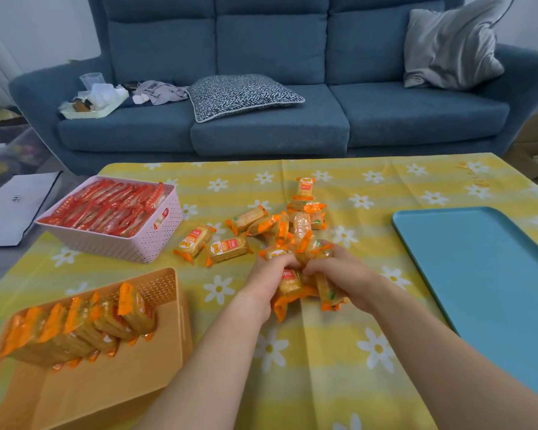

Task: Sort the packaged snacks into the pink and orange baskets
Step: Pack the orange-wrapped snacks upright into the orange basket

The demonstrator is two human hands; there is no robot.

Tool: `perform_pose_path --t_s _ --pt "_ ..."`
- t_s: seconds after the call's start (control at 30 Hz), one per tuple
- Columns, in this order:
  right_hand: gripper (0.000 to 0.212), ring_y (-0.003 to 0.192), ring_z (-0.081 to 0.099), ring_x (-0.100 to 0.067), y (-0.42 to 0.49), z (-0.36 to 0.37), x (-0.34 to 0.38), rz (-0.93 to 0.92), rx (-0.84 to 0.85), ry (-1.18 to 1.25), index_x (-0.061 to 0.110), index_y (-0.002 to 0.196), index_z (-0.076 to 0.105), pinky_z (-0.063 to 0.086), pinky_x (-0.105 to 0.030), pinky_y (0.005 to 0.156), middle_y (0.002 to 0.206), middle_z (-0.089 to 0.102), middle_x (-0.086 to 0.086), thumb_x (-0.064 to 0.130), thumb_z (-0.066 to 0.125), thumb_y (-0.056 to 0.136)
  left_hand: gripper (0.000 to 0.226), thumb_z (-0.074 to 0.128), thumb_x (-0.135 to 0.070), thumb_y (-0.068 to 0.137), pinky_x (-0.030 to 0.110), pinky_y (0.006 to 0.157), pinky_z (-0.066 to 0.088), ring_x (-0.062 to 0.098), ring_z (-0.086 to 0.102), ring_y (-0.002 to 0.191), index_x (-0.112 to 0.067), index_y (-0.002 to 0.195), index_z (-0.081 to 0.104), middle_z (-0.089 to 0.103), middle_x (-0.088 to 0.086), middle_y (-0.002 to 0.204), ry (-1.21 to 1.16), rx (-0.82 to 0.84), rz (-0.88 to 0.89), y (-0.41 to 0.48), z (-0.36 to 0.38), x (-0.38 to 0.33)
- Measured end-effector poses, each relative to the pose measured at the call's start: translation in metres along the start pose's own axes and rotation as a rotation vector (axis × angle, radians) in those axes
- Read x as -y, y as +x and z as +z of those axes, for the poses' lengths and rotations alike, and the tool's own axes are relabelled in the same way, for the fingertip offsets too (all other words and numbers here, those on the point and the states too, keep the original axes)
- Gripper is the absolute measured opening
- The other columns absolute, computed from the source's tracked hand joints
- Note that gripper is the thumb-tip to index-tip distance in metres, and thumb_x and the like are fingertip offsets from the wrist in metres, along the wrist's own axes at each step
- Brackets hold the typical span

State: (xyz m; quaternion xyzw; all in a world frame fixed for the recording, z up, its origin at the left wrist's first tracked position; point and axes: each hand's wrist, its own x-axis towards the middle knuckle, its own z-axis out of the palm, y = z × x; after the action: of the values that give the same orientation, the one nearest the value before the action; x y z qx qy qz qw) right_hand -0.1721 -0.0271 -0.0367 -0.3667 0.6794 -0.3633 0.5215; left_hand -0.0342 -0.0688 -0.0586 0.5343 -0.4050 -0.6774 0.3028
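A pile of orange-wrapped snack packs [295, 221] lies in the middle of the table. My left hand [269, 274] and my right hand [339, 271] meet at its near edge, both closed around a bundle of several orange packs [292, 287]. Two packs [212, 242] lie apart to the left of the pile. The pink basket [165, 231] at the left is full of red-wrapped packs [106, 209]. The orange basket [165, 346] at the near left holds a row of orange packs [84, 324] standing on edge.
A blue tray [491, 274] lies on the right of the table, over the yellow daisy-print cloth [323, 352]. A blue sofa [261, 125] with cushions and clutter stands behind the table. A white bag [13, 206] lies on the floor at the left.
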Motion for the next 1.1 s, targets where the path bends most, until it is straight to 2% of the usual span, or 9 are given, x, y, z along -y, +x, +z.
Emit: perform_pose_path --t_s 0.17,0.27,0.4,0.6,0.7,0.8,0.93,1.0,1.1 --pt "0.032 0.092 0.072 -0.029 -0.014 -0.002 0.002 -0.071 -0.006 0.068 0.023 0.101 0.066 0.058 -0.048 0.083 0.095 0.076 -0.011 0.007 0.073 0.074 0.035 0.068 -0.010 0.074 0.038 0.070 0.061 0.032 0.075 0.086 -0.015 0.108 0.074 0.077 0.014 0.098 -0.010 0.013 0.040 -0.013 -0.001 0.002" --pt "0.031 0.091 0.073 -0.027 -0.026 0.002 0.005 -0.142 -0.027 0.068 0.025 0.099 0.067 0.058 -0.043 0.084 0.089 0.076 -0.005 0.002 0.071 0.078 0.036 0.069 -0.009 0.076 0.041 0.070 0.063 0.032 0.075 0.087 -0.016 0.111 0.072 0.077 0.014 0.097 -0.034 -0.024 0.066 -0.027 -0.001 0.000" --pt "0.031 0.090 0.073 -0.026 -0.046 0.010 0.009 -0.261 -0.047 0.075 0.027 0.091 0.068 0.059 -0.042 0.083 0.084 0.076 -0.001 -0.001 0.070 0.079 0.063 0.071 -0.017 0.063 0.043 0.077 0.063 0.026 0.075 0.088 -0.024 0.125 0.064 0.078 0.008 0.099 -0.074 -0.062 0.132 -0.048 -0.005 -0.005" --pt "0.050 0.088 0.073 -0.020 -0.074 0.034 0.022 -0.417 0.016 0.126 0.020 0.118 0.065 0.058 -0.034 0.076 0.093 0.077 -0.005 0.006 0.074 0.071 0.075 0.071 -0.020 0.063 0.041 0.089 0.058 0.015 0.072 0.094 -0.038 0.133 0.053 0.076 -0.005 0.100 -0.048 -0.162 0.324 -0.092 -0.027 -0.021" --pt "0.048 0.079 0.070 -0.012 -0.090 0.063 0.031 -0.540 0.056 0.139 0.020 0.116 0.064 0.055 -0.025 0.068 0.082 0.074 0.005 -0.005 0.073 0.076 0.070 0.074 -0.012 0.072 0.029 0.084 0.056 0.005 0.070 0.092 -0.037 0.133 0.053 0.073 -0.010 0.103 -0.010 -0.229 0.429 -0.114 -0.057 -0.029" --pt "0.056 0.077 0.067 -0.008 -0.103 0.106 0.038 -0.634 0.106 0.147 0.029 0.113 0.064 0.053 -0.022 0.071 0.083 0.072 0.007 -0.015 0.068 0.078 0.069 0.072 -0.006 0.072 0.021 0.075 0.053 -0.003 0.069 0.086 -0.034 0.133 0.054 0.072 -0.013 0.103 -0.004 -0.278 0.512 -0.140 -0.097 -0.031" --pt "0.063 0.086 0.067 -0.009 -0.110 0.173 0.044 -0.674 0.177 0.110 0.022 0.127 0.061 0.055 -0.025 0.079 0.097 0.073 0.000 -0.002 0.073 0.070 0.075 0.068 -0.015 0.062 0.030 0.085 0.054 0.009 0.069 0.096 -0.034 0.134 0.054 0.073 -0.006 0.107 0.014 -0.385 0.547 -0.164 -0.160 -0.021" --pt "0.061 0.091 0.068 -0.011 -0.109 0.202 0.046 -0.691 0.190 0.100 0.019 0.125 0.063 0.055 -0.028 0.083 0.102 0.074 -0.003 0.005 0.072 0.066 0.071 0.071 -0.008 0.068 0.024 0.078 0.053 0.006 0.069 0.090 -0.032 0.133 0.054 0.072 -0.003 0.105 0.033 -0.395 0.525 -0.171 -0.190 -0.018" --pt "0.049 0.084 0.066 -0.007 -0.101 0.235 0.044 -0.694 0.223 0.064 0.016 0.113 0.067 0.053 -0.025 0.079 0.093 0.073 0.005 0.006 0.069 0.066 0.072 0.074 -0.007 0.069 0.020 0.071 0.051 0.003 0.069 0.083 -0.031 0.133 0.052 0.073 -0.003 0.099 0.073 -0.356 0.450 -0.177 -0.226 -0.015"
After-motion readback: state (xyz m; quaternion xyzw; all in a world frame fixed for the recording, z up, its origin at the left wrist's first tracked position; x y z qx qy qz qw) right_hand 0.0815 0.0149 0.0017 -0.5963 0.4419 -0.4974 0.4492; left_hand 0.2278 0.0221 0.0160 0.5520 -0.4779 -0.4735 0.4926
